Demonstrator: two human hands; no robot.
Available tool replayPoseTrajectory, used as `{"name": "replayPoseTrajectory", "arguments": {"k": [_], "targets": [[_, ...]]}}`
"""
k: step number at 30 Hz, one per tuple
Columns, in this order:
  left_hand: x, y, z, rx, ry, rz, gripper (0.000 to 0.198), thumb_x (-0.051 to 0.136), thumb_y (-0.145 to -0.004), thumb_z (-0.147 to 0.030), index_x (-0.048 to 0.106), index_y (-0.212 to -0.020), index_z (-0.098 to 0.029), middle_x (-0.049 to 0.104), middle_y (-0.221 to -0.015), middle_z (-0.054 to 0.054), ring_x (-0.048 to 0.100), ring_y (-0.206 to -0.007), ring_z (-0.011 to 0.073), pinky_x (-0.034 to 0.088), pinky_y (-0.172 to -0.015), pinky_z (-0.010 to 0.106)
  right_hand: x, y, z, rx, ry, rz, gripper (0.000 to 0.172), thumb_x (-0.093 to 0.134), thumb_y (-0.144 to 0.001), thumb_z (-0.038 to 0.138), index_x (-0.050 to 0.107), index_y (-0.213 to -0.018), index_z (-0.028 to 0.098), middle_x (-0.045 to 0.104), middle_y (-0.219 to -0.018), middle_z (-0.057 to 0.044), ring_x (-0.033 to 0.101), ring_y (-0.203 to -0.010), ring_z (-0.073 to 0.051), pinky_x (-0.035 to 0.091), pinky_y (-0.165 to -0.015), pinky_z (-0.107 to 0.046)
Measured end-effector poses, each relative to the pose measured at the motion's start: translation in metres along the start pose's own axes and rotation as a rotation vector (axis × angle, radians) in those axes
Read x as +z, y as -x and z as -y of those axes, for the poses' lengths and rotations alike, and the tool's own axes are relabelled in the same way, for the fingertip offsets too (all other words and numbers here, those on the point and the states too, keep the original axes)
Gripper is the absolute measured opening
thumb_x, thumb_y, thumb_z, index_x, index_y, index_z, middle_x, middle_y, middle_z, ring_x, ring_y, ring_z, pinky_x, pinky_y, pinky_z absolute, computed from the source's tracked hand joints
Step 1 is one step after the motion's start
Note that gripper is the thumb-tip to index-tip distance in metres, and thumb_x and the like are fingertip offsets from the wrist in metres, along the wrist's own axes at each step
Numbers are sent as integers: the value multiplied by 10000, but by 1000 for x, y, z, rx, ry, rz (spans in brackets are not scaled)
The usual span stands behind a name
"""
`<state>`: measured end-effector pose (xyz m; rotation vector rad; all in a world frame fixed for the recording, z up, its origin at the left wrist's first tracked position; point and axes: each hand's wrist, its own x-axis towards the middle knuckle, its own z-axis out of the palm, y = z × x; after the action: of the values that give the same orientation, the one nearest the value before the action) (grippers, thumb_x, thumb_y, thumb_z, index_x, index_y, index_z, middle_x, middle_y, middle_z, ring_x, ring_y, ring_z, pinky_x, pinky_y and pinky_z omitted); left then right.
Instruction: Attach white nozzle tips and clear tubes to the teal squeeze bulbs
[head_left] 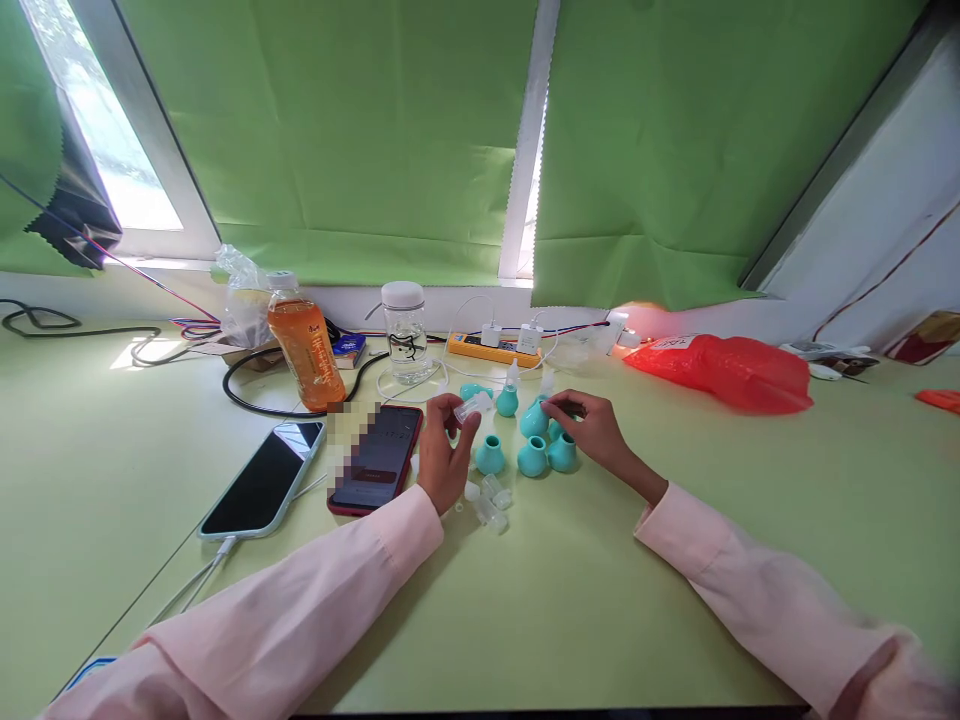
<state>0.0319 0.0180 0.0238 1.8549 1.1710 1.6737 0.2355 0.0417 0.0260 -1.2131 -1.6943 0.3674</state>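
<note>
Between the thumb and fingers of my left hand (444, 455) is a clear plastic nozzle piece (472, 406), tilted. My right hand (592, 425) pinches a turquoise rubber bulb (534, 418) near its neck, above the others. Two open-necked turquoise bulbs (532, 457) stand below it, with another turquoise bulb (490, 456) to their left. Behind them a bulb with a clear tip (508, 398) stands upright, and one turquoise bulb (475, 391) lies on its side. Several loose clear plastic pieces (492, 513) lie in front, by my left wrist.
Left of my hands lie a dark red-edged phone (379, 460) and a phone in a pale case (262, 480). Behind stand an orange drink bottle (306, 350), a clear jar (406, 335) and an orange power strip (491, 349). A red plastic bag (724, 372) lies at right.
</note>
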Motion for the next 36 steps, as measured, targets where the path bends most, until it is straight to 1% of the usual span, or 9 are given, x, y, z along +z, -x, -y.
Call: {"name": "replayPoseTrajectory", "arguments": {"k": [5, 11, 13, 18, 21, 27, 33, 35, 36], "targets": [[-25, -5, -15, -23, -28, 45, 184, 500, -732, -312, 431, -856, -195, 442, -689, -23, 420, -600, 91, 369, -596, 219, 0, 0, 0, -65, 155, 82, 172, 550, -679, 333, 616, -694, 176, 626, -674, -22, 571, -636, -160, 441, -635, -291], [-44, -2, -12, -23, -52, 122, 212, 533, -704, -331, 476, -851, -188, 483, -675, -15, 440, -599, 96, 374, -566, 210, 2, 2, 2, -107, 252, 73, 155, 525, -696, 310, 616, -688, 185, 638, -700, -27, 579, -656, -171, 431, -639, -296], [-49, 0, -11, -10, -148, 243, 205, 543, -688, -333, 501, -826, -187, 488, -637, -23, 434, -560, 92, 367, -540, 207, 3, 2, 1, -140, 284, 76, 146, 524, -696, 302, 616, -690, 188, 640, -709, -28, 581, -663, -174, 429, -649, -298], [-59, 0, -13, 49, -417, 777, 139, 540, -650, -289, 554, -759, -205, 520, -551, -36, 459, -506, 101, 348, -504, 208, 4, 1, -3, -137, 370, 102, 127, 519, -693, 282, 615, -683, 201, 648, -724, -27, 589, -670, -185, 435, -650, -310], [-60, 2, -8, 57, -558, 897, 151, 510, -655, -267, 563, -790, -225, 541, -573, -23, 496, -542, 131, 339, -495, 216, 3, 0, -4, -133, 390, 110, 125, 516, -692, 278, 614, -685, 200, 649, -728, -29, 590, -677, -189, 435, -652, -315], [-54, 7, 7, 116, -649, 867, 213, 477, -690, -257, 519, -898, -234, 552, -681, 2, 528, -609, 154, 365, -521, 228, 6, 2, -6, -188, 411, 80, 102, 520, -681, 264, 602, -679, 202, 648, -746, -30, 591, -709, -196, 426, -683, -322], [-50, 1, 1, 173, -781, 849, 241, 518, -663, -327, 500, -883, -229, 552, -757, 17, 539, -653, 176, 365, -509, 234, 5, 1, -4, -197, 420, 33, 75, 530, -669, 243, 585, -649, 196, 644, -789, -40, 577, -784, -203, 396, -732, -346], [-51, -9, -4, 179, -762, 774, 251, 497, -681, -372, 491, -880, -218, 543, -704, 5, 528, -611, 161, 362, -505, 234, 5, 2, -1, -213, 418, 14, 77, 524, -674, 237, 580, -642, 196, 642, -798, -43, 571, -804, -204, 379, -751, -356], [-51, -16, -5, 186, -756, 685, 258, 473, -701, -383, 484, -890, -208, 542, -701, 8, 525, -619, 161, 365, -514, 238, 4, 2, 1, -221, 418, -2, 77, 522, -676, 235, 577, -640, 197, 642, -802, -44, 569, -809, -205, 370, -760, -363]]}}
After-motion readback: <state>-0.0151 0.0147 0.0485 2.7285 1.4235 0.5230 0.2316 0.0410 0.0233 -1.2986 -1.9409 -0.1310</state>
